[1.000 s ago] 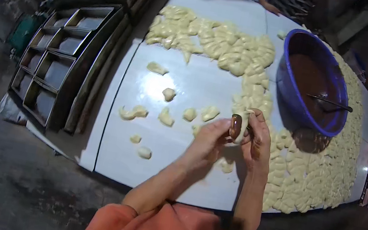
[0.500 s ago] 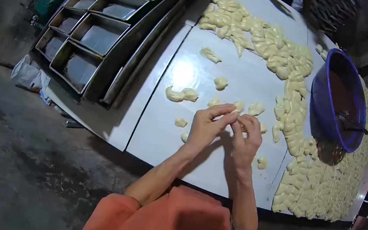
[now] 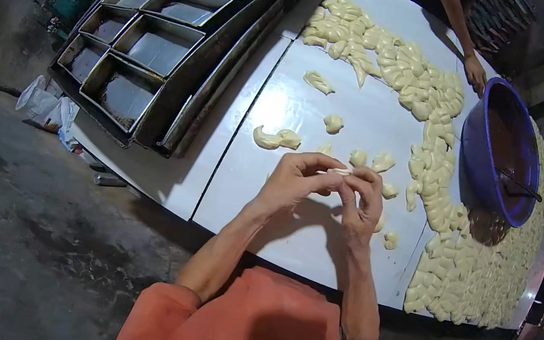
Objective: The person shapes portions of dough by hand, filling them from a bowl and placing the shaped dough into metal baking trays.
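My left hand (image 3: 293,180) and my right hand (image 3: 362,202) meet above the white table (image 3: 318,240), fingertips pinched on a small pale piece of dough (image 3: 339,172). It looks thin and stretched between them; the fingers hide part of it. Loose lumps of dough lie around my hands: a long one (image 3: 276,139) at the left, a round one (image 3: 333,123) farther off, and a small one (image 3: 391,240) by my right wrist. A thick band of dough pieces (image 3: 405,73) curves across the far side and down the right, joining a dense spread (image 3: 464,277).
A purple bowl (image 3: 471,132) with brown contents and a dark utensil (image 3: 518,183) stands among the dough at the right. Another person's hand (image 3: 476,73) touches its far rim. Metal loaf pans (image 3: 159,46) joined in a rack stand on the table's left part.
Another person's arm has come in from the far side and reached the purple bowl. My hands have opened out slightly, and more of the dough shows between my fingertips.
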### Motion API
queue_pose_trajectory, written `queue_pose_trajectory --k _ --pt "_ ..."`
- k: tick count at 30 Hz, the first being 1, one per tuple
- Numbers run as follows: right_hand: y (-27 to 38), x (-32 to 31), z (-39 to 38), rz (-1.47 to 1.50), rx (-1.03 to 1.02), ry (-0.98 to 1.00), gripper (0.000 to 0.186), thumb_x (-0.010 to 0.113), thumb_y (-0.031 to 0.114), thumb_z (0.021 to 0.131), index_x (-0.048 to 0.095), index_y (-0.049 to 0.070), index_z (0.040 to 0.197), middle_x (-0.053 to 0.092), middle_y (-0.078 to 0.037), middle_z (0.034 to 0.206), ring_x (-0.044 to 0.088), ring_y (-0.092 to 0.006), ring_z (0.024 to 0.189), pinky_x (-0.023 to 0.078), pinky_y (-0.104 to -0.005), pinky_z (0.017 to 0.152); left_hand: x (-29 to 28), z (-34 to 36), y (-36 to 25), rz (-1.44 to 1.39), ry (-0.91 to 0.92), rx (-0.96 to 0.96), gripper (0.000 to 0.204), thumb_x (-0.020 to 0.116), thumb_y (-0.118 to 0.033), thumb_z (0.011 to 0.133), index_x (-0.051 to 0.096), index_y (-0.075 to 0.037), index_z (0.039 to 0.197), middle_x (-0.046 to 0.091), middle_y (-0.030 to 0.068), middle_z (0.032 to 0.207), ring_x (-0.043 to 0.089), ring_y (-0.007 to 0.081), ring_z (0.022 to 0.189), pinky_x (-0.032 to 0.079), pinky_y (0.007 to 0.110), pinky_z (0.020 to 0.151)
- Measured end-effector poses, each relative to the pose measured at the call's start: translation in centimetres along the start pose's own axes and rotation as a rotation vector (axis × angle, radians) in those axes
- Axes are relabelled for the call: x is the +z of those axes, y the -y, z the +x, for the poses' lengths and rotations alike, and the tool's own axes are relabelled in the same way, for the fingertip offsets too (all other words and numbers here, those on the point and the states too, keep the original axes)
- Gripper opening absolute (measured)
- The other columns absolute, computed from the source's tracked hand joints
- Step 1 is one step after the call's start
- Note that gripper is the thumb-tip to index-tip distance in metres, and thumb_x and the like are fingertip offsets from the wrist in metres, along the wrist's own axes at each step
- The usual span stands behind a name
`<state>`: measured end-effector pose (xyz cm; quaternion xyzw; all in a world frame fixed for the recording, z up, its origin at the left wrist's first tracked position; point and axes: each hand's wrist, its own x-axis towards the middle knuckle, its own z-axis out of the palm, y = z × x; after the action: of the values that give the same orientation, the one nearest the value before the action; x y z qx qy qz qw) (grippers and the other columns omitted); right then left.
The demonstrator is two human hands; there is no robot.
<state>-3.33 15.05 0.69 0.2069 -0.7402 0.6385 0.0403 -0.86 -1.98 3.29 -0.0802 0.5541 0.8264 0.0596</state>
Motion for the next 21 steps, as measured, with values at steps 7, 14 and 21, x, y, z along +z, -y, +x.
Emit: queue_pose_trajectory --k 7,14,21 --pt "-0.4 3.3 -0.4 -0.109 -0.126 -0.214 0.016 0.069 0.01 0.095 0.062 0.004 0.108 0.063 -0.011 0.104 0.059 -0.02 0.092 0.05 -0.0336 0.081 0.2 -1.4 1.0 0.174 -0.023 0.069 0.025 0.06 -0.011 0.1 0.07 -0.005 0.122 0.068 0.0009 0.087 0.06 0.0055 0.074 0.048 0.021 0.062" --pt "0.5 3.4 -0.4 -0.195 0.002 -0.037 0.016 0.068 0.013 0.094 0.064 0.001 0.105 0.065 -0.015 0.099 0.065 -0.0261 0.085 0.052 -0.0366 0.075 -1.5 -2.2 0.4 0.139 -0.135 -0.059 0.021 0.069 -0.016 0.096 0.074 -0.002 0.112 0.066 -0.0011 0.078 0.052 0.0024 0.058 0.04 0.021 0.049" --pt "2.1 3.3 -1.7 -0.162 -0.117 0.169 0.026 0.07 0.007 0.092 0.065 0.002 0.117 0.069 -0.016 0.109 0.068 -0.0271 0.096 0.057 -0.037 0.079 -3.2 -3.9 -0.4 0.177 -0.2 -0.037 0.037 0.058 -0.028 0.103 0.067 -0.002 0.127 0.072 0.0065 0.085 0.071 0.0147 0.076 0.055 0.027 0.059"
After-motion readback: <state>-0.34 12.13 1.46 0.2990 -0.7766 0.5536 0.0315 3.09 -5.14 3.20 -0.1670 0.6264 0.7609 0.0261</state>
